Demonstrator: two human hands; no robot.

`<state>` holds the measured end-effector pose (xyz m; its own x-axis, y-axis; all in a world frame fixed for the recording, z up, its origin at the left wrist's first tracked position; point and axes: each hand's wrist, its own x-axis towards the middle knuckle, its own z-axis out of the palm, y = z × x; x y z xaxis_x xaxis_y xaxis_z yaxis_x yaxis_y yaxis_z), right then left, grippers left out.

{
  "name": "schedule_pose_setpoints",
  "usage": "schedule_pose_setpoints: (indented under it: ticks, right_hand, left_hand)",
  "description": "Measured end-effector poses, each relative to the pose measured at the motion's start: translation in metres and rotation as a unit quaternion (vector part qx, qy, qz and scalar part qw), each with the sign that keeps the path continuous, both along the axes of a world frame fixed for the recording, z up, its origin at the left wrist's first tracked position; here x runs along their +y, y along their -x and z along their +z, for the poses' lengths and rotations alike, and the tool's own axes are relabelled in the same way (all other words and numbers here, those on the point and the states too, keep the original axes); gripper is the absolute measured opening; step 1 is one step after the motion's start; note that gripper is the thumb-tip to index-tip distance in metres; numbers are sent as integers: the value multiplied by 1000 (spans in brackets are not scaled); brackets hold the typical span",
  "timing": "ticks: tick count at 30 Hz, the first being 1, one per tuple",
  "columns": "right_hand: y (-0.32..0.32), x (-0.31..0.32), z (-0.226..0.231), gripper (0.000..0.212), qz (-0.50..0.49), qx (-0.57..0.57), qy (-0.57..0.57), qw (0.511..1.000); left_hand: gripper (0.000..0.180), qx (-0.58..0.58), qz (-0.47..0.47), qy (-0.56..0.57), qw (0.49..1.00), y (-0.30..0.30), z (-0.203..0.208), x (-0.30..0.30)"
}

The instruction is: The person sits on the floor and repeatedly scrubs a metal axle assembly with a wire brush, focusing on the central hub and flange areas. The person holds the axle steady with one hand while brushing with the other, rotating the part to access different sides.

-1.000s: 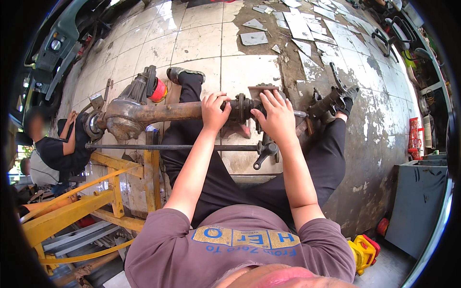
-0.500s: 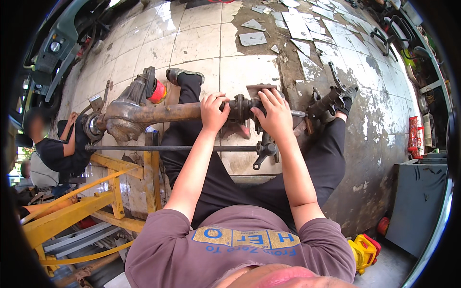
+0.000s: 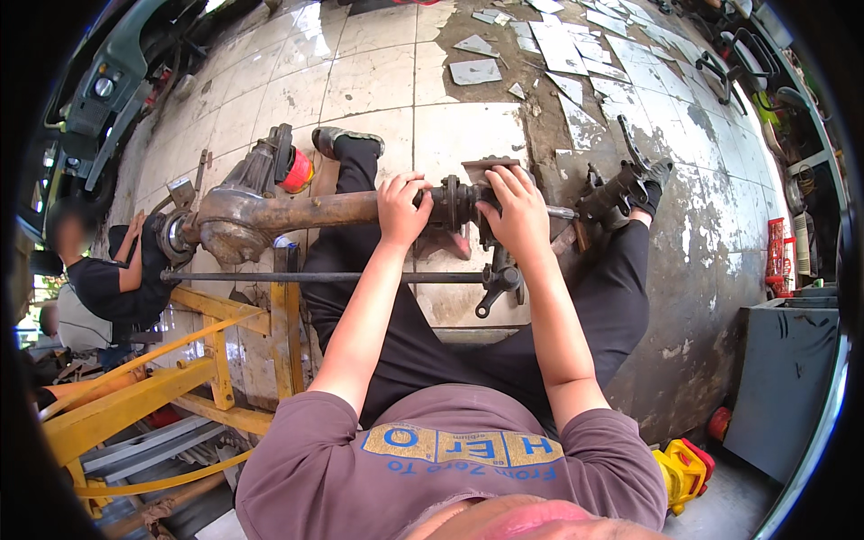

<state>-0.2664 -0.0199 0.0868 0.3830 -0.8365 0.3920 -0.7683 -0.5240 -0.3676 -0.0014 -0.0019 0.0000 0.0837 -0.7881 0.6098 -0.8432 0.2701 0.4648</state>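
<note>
A rusty vehicle axle housing (image 3: 315, 212) lies crosswise in front of me, its bulging differential case (image 3: 236, 220) toward the left. My left hand (image 3: 402, 209) is wrapped over the axle tube near its right end, just left of a dark bolted flange (image 3: 452, 205). On the other side of that flange, my right hand (image 3: 517, 209) grips the steering knuckle from above, thumb on the near side; its palm hides much of the part. A thin tie rod (image 3: 378, 278) runs below the housing to a steering arm (image 3: 498, 290) under my right wrist.
Left, a yellow metal frame (image 3: 216, 360) stands beside a seated co-worker (image 3: 112, 270) at the housing's far end. A red can (image 3: 295, 171) sits behind the tube. Another dark knuckle part (image 3: 616, 191) lies by my right foot. Broken tiles (image 3: 558, 49) cover the far floor; a grey cabinet (image 3: 778, 378) stands right.
Both my hands keep their places on the axle parts, with barely any visible shift. The co-worker's hands have moved slightly.
</note>
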Motion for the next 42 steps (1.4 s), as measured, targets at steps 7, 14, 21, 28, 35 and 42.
schedule_pose_setpoints:
  ticks: [7, 14, 21, 28, 35, 42]
  right_hand:
    - [0, 0, -4, 56, 3, -43, 12, 999]
    - [-1, 1, -8, 54, -21, -27, 28, 999]
    - [-3, 1, 0, 53, -5, -25, 21, 999]
    - [1, 1, 0, 57, -9, -2, -1, 1000]
    - [1, 1, 3, 61, -14, 17, -19, 1000]
    - [3, 1, 7, 62, -6, 19, -31, 999]
  left_hand:
    - [13, -3, -3, 12, 1000, 0, 0, -1]
    - [13, 0, -5, 4, 1000, 1, 1, -2]
    - [14, -3, -1, -2, 1000, 0, 0, 0]
    - [13, 0, -4, 5, 1000, 0, 1, 0]
    - [16, -10, -2, 1, 1000, 0, 3, 3]
    - [16, -9, -2, -4, 1000, -1, 1, 2]
